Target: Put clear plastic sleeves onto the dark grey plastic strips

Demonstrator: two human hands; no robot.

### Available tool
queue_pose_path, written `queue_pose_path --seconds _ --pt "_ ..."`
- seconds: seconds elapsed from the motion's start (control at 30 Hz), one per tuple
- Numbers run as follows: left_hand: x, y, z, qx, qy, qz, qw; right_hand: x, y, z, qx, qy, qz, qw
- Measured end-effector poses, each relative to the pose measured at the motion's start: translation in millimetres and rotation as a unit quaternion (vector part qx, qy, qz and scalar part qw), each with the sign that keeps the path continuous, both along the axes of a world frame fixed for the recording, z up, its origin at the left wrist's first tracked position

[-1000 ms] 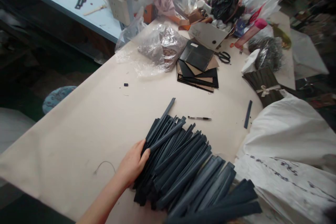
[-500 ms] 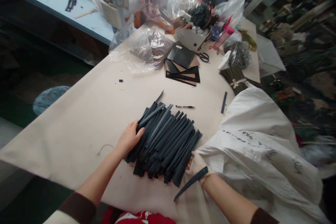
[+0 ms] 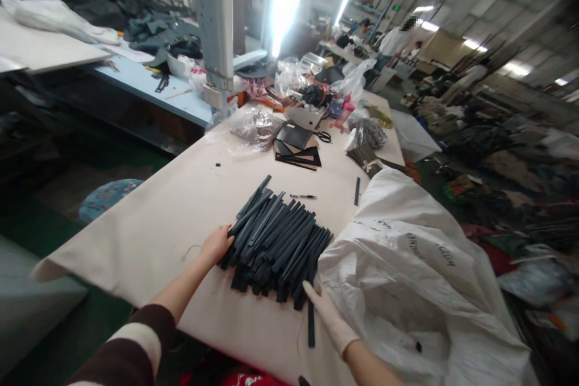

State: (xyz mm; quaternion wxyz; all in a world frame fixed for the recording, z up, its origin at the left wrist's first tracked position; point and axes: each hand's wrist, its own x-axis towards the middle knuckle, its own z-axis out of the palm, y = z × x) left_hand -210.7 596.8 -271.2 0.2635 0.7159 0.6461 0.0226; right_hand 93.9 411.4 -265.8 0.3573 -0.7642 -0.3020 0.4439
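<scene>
A thick pile of dark blue-black strips (image 3: 271, 247) lies slanted on the cream-covered table, its ends uneven. My left hand (image 3: 218, 244), bare, grips the pile's left side, with its fingertips partly hidden by the strips. At the lower right edge, my right hand (image 3: 322, 307) wears a pale glove. Its thumb presses on the outer strips and the other fingers are largely hidden behind them. One loose strip (image 3: 311, 324) sticks out toward me just left of the gloved hand.
A large white sack (image 3: 407, 253) covers the table's right side. Beyond the pile lie a pen (image 3: 303, 196), a single strip (image 3: 357, 191), stacked dark panels (image 3: 296, 145), scissors (image 3: 322, 137) and a clear plastic bag (image 3: 256, 129). A metal post (image 3: 211, 24) rises at the far left edge.
The view has tipped upward, showing more of the workshop. My right hand has shifted to the pile's lower corner. The strip that lay across its wrist now lies left of it, pointing toward me.
</scene>
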Motion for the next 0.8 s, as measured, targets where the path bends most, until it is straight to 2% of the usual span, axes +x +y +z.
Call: queue_pose_path --seconds 0.03,0.07,0.17,0.3,0.4,0.53,0.67,0.8 --pt "1.6 -0.7 1.8 0.003 0.001 0.001 1.000 -3.3 -9.1 -8.6 0.032 -0.044 0.030 0.998" --pt "3.8 -0.4 3.9 0.006 0.002 0.002 1.000 -4.9 -15.0 -17.2 0.047 -0.095 0.028 0.994" --pt "13.4 8.0 10.8 0.011 0.009 0.006 1.000 0.9 -17.6 -39.0 0.043 -0.182 -0.012 0.982" --pt "34.6 36.9 16.2 0.019 0.013 0.011 1.000 21.5 -4.6 -54.0 0.027 -0.146 -0.055 0.987" --pt "55.5 65.8 12.6 0.010 -0.001 0.016 1.000 28.6 7.7 -54.8 0.000 -0.135 -0.080 0.988" --pt "76.7 95.2 -0.7 -0.016 -0.024 0.045 0.999 17.8 33.1 -46.6 -0.016 -0.159 -0.078 0.984" --pt "81.2 105.8 -12.2 -0.066 -0.039 0.074 0.994 -1.3 72.6 -42.5 0.008 -0.185 -0.058 0.981" --pt "75.9 107.0 -16.0 -0.087 -0.045 0.097 0.990 -22.2 109.5 -47.0 0.046 -0.194 -0.063 0.978"
